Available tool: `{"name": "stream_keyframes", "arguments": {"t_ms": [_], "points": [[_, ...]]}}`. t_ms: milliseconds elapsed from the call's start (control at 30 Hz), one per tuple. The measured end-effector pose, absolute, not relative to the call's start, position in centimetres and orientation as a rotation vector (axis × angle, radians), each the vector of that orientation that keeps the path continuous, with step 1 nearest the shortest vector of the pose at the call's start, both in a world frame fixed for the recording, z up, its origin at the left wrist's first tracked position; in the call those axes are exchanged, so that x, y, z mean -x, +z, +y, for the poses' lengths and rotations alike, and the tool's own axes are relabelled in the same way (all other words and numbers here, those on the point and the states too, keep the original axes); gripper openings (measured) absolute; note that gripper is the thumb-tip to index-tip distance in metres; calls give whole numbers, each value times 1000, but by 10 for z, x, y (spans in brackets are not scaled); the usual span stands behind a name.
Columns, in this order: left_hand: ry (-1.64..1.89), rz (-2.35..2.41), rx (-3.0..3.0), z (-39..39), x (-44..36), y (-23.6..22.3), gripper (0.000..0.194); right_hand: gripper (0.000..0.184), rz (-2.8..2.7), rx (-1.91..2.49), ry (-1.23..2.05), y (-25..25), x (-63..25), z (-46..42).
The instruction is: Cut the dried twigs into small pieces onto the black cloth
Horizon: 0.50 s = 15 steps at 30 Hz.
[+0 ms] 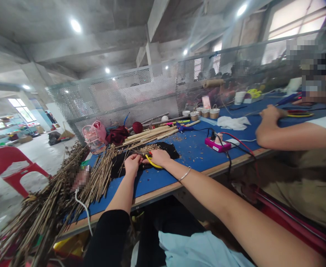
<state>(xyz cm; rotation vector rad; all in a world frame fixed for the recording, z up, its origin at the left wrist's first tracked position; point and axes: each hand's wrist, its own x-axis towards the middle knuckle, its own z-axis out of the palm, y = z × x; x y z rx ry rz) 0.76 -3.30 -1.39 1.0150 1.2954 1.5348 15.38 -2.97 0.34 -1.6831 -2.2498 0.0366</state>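
Observation:
My left hand [132, 164] is curled closed on a thin dry stick [136, 153] over a black cloth [168, 150] on the blue table [196, 159]. My right hand [158, 157] is closed round yellow-handled cutters [152, 162], right beside the left hand. Wood chips [148, 148] lie on the cloth just behind both hands. A silver bangle sits on my right wrist.
A big heap of dry sticks [57, 193] covers the table's left end. Pale wooden rods [154, 134], a pink jug [94, 138], a pink power strip [217, 144] and small baskets [207, 112] lie farther back. A co-worker's arm [290, 133] rests at right. A perforated metal screen [129, 96] stands behind.

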Motion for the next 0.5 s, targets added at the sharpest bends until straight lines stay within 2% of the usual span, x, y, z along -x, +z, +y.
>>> {"name": "stream_keyframes", "arguments": {"t_ms": [167,333,500], "points": [[1568,1243,-975,-29,-7,-17,9,67,-2205,1704,48,3,-154,-29],[1557,1180,-970,-28,-7,-19,5,75,-2211,1652,1,0,-153,-29],[1541,1135,-951,-26,-6,-20,3,76,-2225,1638,-8,1,-153,-30]]}}
